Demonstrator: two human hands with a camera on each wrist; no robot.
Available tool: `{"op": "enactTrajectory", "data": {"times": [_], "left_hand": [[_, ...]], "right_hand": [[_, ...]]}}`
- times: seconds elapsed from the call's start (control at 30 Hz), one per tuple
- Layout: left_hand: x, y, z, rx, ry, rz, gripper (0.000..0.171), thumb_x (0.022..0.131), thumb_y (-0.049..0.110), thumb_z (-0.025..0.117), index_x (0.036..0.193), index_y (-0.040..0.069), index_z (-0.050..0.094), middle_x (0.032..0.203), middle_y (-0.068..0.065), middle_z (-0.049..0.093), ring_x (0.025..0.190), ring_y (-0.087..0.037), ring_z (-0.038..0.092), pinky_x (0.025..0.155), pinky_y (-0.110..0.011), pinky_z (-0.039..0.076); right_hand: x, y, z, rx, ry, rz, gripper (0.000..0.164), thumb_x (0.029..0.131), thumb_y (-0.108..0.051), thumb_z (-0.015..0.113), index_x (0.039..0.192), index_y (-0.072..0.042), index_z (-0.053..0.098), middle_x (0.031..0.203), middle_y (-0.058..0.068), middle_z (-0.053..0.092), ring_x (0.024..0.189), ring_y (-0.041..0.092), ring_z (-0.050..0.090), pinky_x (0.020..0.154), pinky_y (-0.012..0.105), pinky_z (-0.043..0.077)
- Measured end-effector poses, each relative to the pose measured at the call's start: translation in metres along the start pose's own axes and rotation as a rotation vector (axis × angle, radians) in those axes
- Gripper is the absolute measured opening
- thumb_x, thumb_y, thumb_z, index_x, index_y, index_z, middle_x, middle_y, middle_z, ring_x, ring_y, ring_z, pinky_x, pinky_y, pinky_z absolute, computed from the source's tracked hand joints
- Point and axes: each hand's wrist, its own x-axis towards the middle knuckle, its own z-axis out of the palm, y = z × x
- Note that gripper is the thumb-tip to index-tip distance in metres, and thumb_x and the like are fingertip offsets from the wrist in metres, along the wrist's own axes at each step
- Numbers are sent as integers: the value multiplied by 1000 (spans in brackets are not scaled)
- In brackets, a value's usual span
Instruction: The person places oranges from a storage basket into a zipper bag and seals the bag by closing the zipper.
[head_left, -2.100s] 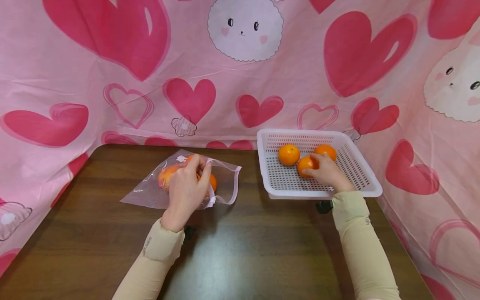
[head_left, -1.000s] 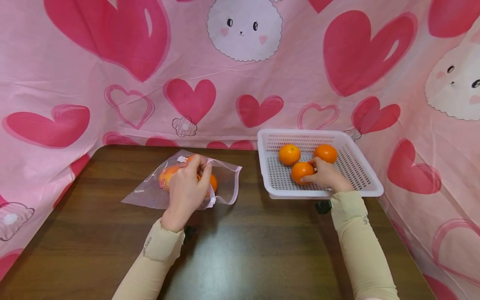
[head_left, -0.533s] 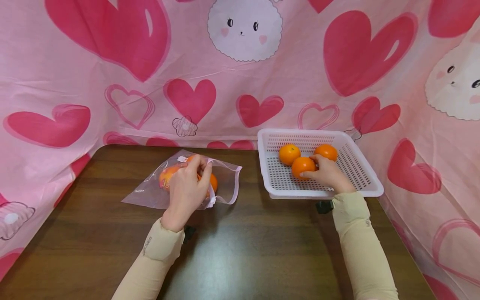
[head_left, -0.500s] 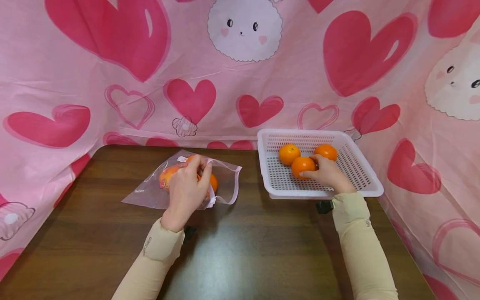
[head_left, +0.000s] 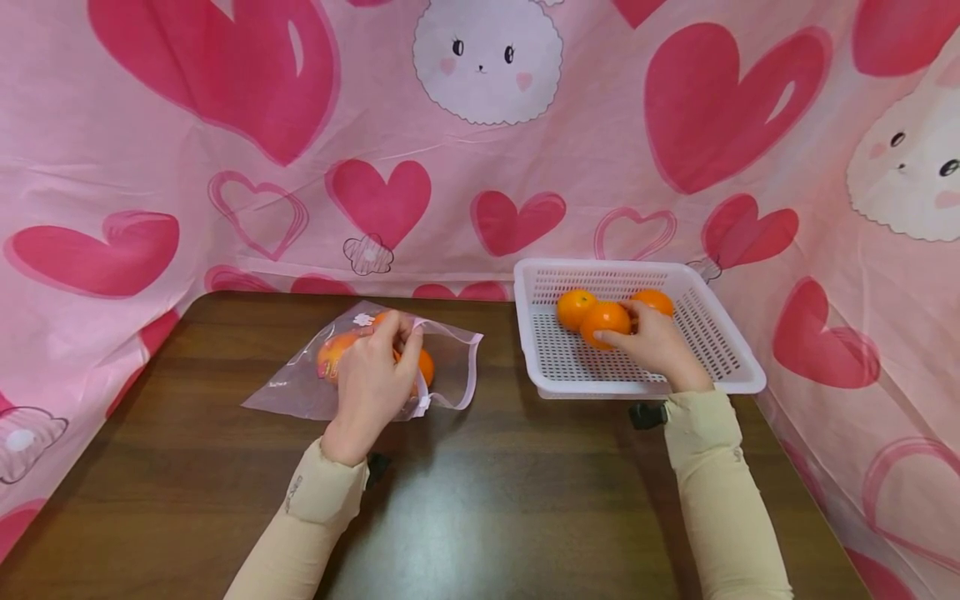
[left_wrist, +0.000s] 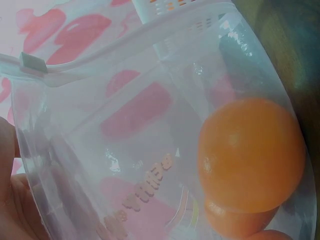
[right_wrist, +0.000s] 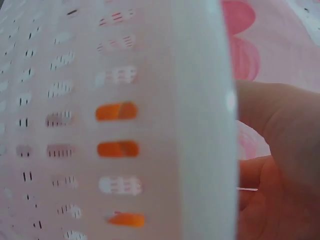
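Observation:
In the head view my left hand pinches the upper edge of a clear zip bag that lies on the left of the table. Several oranges are inside the bag, partly covered by that hand; one orange shows large through the plastic in the left wrist view, and the white slider sits on the zip. On the right, my right hand grips an orange between thumb and fingers inside a white plastic basket. The basket wall hides this orange in the right wrist view, apart from orange patches through its slots.
Two other oranges lie in the basket: one at the back left, one at the back right partly behind my right hand. The brown wooden table is bordered at the back and sides by a pink heart-print cloth.
My right hand has drawn its orange left, then shifted it slightly back and up, so it overlaps the back-left orange. My left hand and the bag have stayed put.

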Motion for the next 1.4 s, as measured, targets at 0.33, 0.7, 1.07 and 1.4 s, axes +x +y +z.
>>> {"op": "enactTrajectory", "data": {"times": [0.33, 0.7, 1.07, 1.4], "left_hand": [[0, -1, 0, -8, -6, -4, 19, 99, 26, 64, 86, 15, 56, 66, 1, 52, 50, -19, 45, 45, -36, 37], [-1, 0, -1, -14, -10, -11, 20, 99, 27, 63, 85, 15, 56, 65, 1, 51, 49, -19, 44, 44, -37, 36], [-1, 0, -2, 4, 0, 0, 24, 99, 27, 62, 80, 16, 55, 61, 2, 47, 50, -20, 44, 45, -37, 34], [1, 0, -3, 11, 6, 9, 24, 99, 26, 62, 79, 15, 56, 61, 1, 48, 50, -22, 45, 45, -38, 35]], "right_hand": [[-6, -13, -2, 65, 79, -24, 84, 93, -48, 71, 150, 4, 39, 136, 26, 51, 118, 43, 51, 105, 59, 39], [-14, -31, -5, 102, 134, -77, 81, 94, -53, 68, 148, 2, 44, 134, 24, 56, 112, 40, 57, 98, 56, 47], [-21, -46, -7, 96, 179, -102, 81, 92, -58, 67, 146, -1, 49, 131, 22, 60, 109, 38, 63, 94, 53, 50], [-25, -60, -2, 146, 159, -106, 79, 92, -60, 66, 146, -4, 51, 132, 18, 61, 104, 34, 64, 87, 50, 54]]}}
